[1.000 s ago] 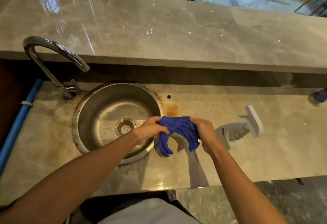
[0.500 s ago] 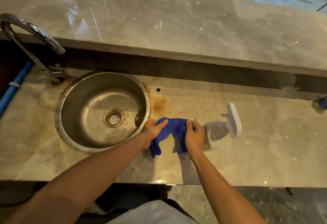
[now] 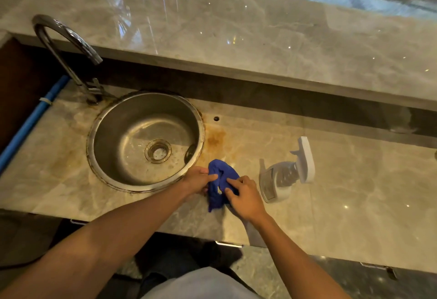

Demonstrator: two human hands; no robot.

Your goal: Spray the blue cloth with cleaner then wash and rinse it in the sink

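Note:
A crumpled blue cloth (image 3: 221, 184) rests on the marble counter just right of the round steel sink (image 3: 104, 156). My left hand (image 3: 197, 180) pinches its left side beside the sink rim. My right hand (image 3: 246, 194) grips its right side with thumb and fingers. A clear spray bottle (image 3: 281, 180) with a white trigger head stands right behind my right hand, apart from it. The curved chrome tap (image 3: 68, 62) rises at the sink's back left; no water runs from it.
A raised marble bar top (image 3: 236, 34) runs along the back above a dark recess. A blue pipe (image 3: 28, 126) lies at the left edge. A rusty stain (image 3: 216, 138) marks the counter right of the sink. Bare counter (image 3: 366, 192) stretches to the right.
The cloth, held spread between both hands a second ago, is now bunched lower on the counter. My hands have come closer together.

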